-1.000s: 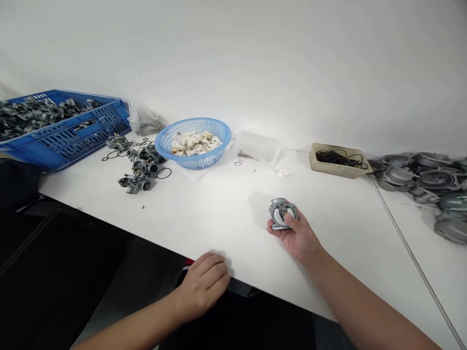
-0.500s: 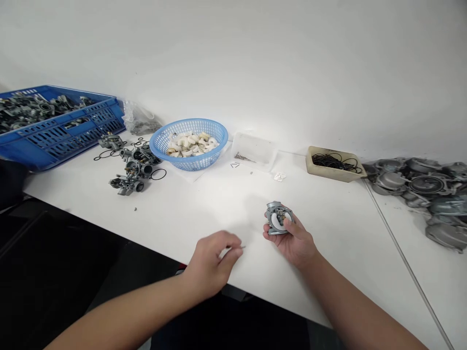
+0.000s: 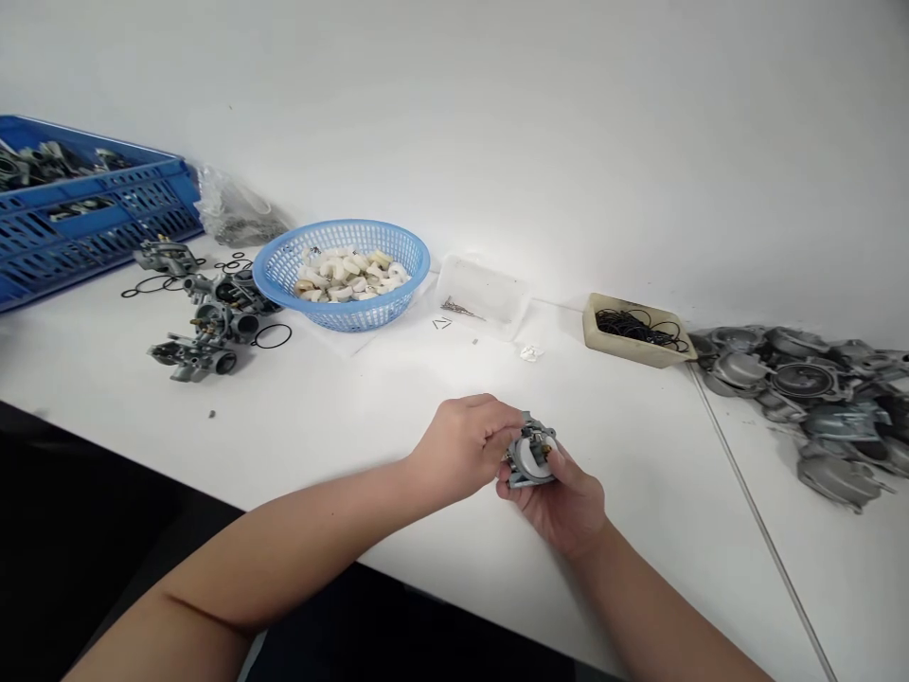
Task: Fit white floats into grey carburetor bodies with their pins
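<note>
My right hand is wrapped round a grey metal carburetor body, tilted with its bowl side facing up. A white float sits in that opening, with my right thumb at its right side. At the carburetor's upper left edge, my left hand is closed in a pinch. The small metal pin that showed in its fingertips half a second ago is hidden behind the fingers now.
A blue basket holds white floats. Beyond are a clear tray with thin pins and a cream box of black rings. Carburetor bodies lie left near a blue crate; metal bowls are piled right.
My left hand has moved right and up to the carburetor, the pin going out of sight. The carburetor has turned slightly in my right hand. The view has shifted a little.
</note>
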Available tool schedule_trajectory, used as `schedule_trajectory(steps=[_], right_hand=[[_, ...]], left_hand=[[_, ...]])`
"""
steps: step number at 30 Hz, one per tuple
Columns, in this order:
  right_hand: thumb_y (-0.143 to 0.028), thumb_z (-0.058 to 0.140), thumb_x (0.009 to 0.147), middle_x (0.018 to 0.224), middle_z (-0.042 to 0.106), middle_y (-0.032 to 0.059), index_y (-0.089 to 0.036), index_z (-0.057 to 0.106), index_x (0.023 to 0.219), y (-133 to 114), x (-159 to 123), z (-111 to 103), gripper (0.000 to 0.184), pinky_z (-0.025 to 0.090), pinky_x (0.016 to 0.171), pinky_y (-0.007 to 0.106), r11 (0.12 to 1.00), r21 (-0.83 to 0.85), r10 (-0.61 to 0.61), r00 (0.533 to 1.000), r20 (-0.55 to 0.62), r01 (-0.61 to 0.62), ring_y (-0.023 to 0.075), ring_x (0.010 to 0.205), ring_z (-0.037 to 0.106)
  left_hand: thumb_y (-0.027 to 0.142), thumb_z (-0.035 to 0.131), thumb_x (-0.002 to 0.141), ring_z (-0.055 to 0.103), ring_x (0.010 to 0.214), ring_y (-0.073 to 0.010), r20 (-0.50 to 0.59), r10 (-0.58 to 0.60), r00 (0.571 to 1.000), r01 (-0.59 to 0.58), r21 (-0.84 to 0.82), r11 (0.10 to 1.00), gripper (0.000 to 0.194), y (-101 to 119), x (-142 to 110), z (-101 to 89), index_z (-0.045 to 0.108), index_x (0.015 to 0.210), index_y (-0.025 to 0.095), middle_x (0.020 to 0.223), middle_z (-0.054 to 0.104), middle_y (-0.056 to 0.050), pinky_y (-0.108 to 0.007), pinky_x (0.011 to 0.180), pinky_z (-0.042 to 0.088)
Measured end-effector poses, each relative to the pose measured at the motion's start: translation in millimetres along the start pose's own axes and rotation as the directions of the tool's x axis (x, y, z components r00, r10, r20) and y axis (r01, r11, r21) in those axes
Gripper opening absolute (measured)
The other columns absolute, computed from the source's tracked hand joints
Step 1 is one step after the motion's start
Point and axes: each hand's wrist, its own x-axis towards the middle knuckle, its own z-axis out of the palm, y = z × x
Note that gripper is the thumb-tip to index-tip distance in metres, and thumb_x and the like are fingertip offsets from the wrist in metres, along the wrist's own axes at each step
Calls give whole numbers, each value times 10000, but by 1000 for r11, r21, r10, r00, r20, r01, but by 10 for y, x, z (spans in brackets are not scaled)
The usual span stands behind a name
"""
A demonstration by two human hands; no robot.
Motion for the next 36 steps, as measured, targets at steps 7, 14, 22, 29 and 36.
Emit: schedule_trajectory(steps=[7,14,22,29,36], right_hand=[[-419,785,677,861,664,0,-289,621,1106,-3,9,2,478,556,648,309,1000,12,4,1000,23,-4,171,696,665],[-378,777,703,881,675,16,-274,600,1132,5,9,-18,475,566,651,298,1000,-19,-5,999,50,6,169,722,657],[-330,791,692,861,660,13,-257,571,1143,33,22,-32,507,575,616,296,999,-24,-44,997,70,45,173,694,655],[-306,739,753,948,670,35,-259,544,1210,56,23,-67,499,582,645,318,995,-25,-95,991,91,97,190,752,669],[-265,679,747,985,704,49,-231,583,1190,1,-21,4,455,593,740,373,996,83,-48,994,96,40,226,829,697]], left_hand=[[55,556,748,588,599,-94,29,-87,996,87,-27,996,157,55,5,-50,640,716,185,674,654,30,-193,569,451],[63,532,695,585,619,-118,86,-61,994,59,33,998,177,28,0,-63,634,774,185,670,647,21,-218,572,430],[52,517,687,561,589,-106,98,-51,994,48,30,998,161,44,5,-58,606,731,178,637,616,30,-202,541,406],[47,528,719,586,565,-87,137,-135,981,146,-76,986,234,45,-9,-95,659,829,206,658,650,50,-175,521,415],[21,544,691,578,573,-81,90,-169,982,174,-60,983,193,44,1,-98,632,758,179,653,647,49,-172,525,415]])
